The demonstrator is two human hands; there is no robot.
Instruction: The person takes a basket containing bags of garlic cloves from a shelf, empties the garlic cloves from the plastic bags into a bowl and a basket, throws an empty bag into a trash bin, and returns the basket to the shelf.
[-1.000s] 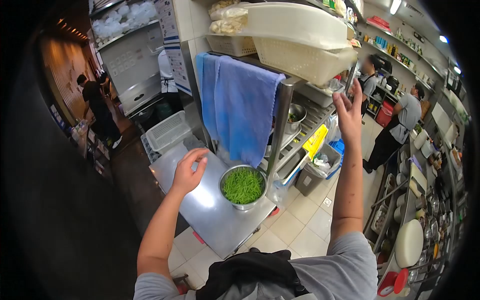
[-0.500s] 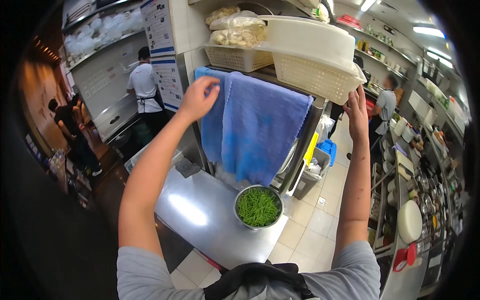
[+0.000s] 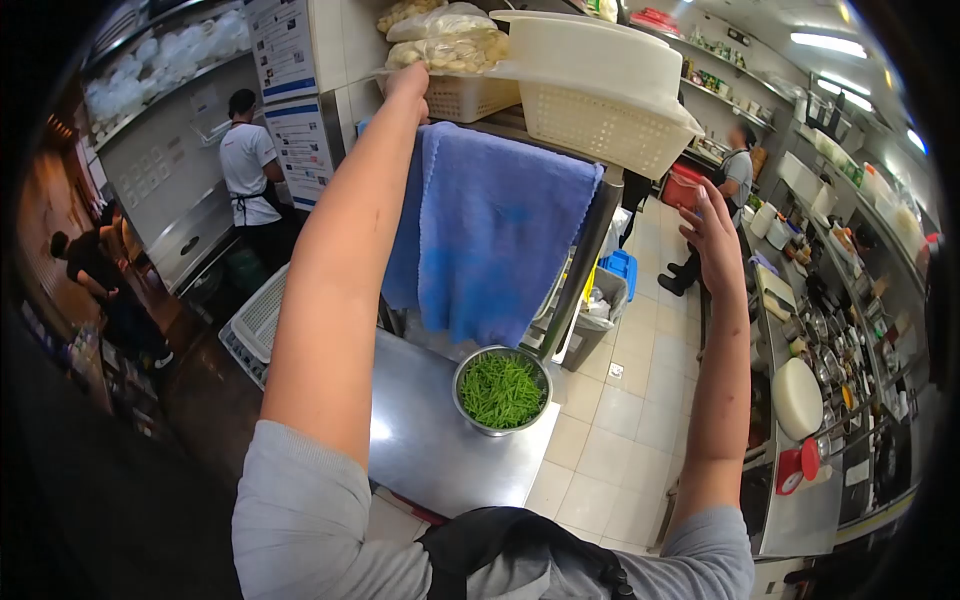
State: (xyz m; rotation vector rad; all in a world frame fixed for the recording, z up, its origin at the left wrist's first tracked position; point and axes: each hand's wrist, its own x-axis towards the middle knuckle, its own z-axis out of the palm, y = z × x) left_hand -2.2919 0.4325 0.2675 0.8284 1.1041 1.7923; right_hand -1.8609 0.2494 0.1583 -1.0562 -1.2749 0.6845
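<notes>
My left hand (image 3: 406,88) reaches up to the left end of a cream perforated plastic basket (image 3: 468,101), its fingers closed at the rim. Clear plastic bags of pale pieces (image 3: 455,50) sit in that basket. My right hand (image 3: 712,235) is raised in the air with fingers apart, holding nothing, a little right of a larger white perforated basket (image 3: 600,125). A solid white tub (image 3: 590,55) sits in the larger basket. Below both baskets hang blue cloths (image 3: 500,230) from the shelf edge.
A metal bowl of cut green vegetables (image 3: 502,390) stands on the steel table (image 3: 430,440). Beyond it are a grey bin (image 3: 597,325) and tiled floor (image 3: 610,420). Co-workers stand at left (image 3: 250,165) and right (image 3: 735,165). A counter crowded with cookware (image 3: 825,360) lines the right.
My left hand has moved up from beside the blue cloths to the smaller basket's rim and closed there. My right hand has moved away from the larger basket. The view has shifted.
</notes>
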